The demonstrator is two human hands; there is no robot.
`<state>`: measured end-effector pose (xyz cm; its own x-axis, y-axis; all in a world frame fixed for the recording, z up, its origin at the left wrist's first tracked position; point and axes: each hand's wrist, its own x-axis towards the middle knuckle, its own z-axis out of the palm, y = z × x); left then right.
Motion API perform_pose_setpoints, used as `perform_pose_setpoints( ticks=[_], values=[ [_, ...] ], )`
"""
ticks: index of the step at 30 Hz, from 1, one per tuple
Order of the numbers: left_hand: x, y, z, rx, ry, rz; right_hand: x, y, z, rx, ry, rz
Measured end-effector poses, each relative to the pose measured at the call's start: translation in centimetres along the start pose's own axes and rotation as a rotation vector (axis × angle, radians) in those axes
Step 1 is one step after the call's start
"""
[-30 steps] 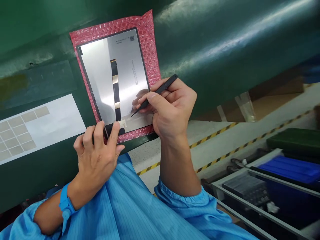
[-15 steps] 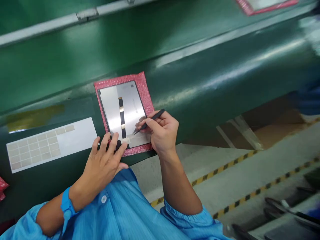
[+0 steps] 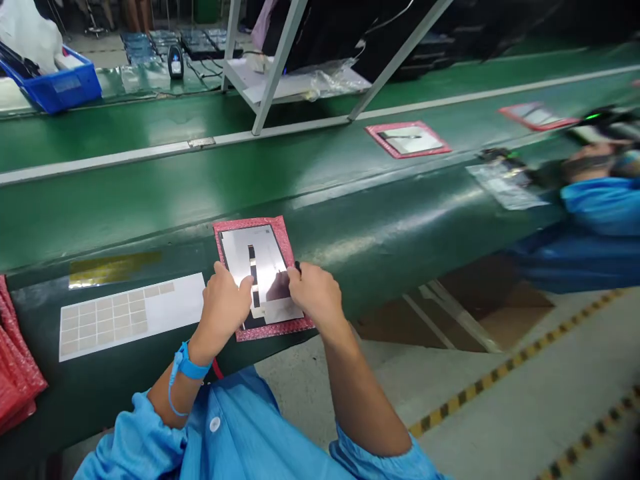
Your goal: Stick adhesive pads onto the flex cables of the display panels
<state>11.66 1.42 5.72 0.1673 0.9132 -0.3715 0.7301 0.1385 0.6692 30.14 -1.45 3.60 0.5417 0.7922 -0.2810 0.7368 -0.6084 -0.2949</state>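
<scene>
Resting on the near left part of a silvery display panel [image 3: 260,270], the left hand [image 3: 226,303] lies fingers-down with its knuckles toward the camera, pressing flat rather than gripping anything; a blue wrist strap [image 3: 186,365] circles its wrist. The right hand [image 3: 313,292] sits on the panel's right edge, curled closed around a thin black tool [image 3: 298,267], of which only the dark upper end shows above the knuckles; the tip is hidden by the hand. Between the two hands a dark ribbon strip [image 3: 253,265] runs down the middle of the panel.

Under the panel lies a pink bubble-wrap sheet [image 3: 276,327], its border showing on all sides, and the sheet rests on the near edge of a dark green conveyor belt [image 3: 350,220]. Just left of it on the same surface is a white sheet of square labels [image 3: 130,315], with a yellowish tape patch [image 3: 113,268] behind that. At the far left edge a stack of red bubble bags [image 3: 15,370] is partly in view.

Farther along the belt lies a second panel on pink wrap [image 3: 407,140], and a third [image 3: 535,117] beyond it. A co-worker's blue sleeve [image 3: 600,200] reaches in at the right, blurred. A blue bin [image 3: 60,87] stands at the back left.
</scene>
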Motion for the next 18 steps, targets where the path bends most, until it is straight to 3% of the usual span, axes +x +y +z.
perform_pose_setpoints(
  ticks=[6, 11, 14, 18],
  values=[
    [2.7, -2.0, 0.9, -0.31, 0.069, -0.098, -0.4, -0.5, 0.8, 0.026, 0.032, 0.041],
    [4.0, -0.8, 1.7, -0.534, -0.073, -0.035, 0.8, 1.3, 1.2, 0.212, 0.101, 0.073],
    [3.1, 0.6, 1.8, -0.633, -0.109, 0.004, 0.5, 1.8, 1.1, 0.404, 0.118, 0.074],
    [-0.5, 0.6, 0.4, -0.751, -0.044, 0.03, -2.4, 2.0, 0.9, 0.651, 0.083, 0.021]
  ],
)
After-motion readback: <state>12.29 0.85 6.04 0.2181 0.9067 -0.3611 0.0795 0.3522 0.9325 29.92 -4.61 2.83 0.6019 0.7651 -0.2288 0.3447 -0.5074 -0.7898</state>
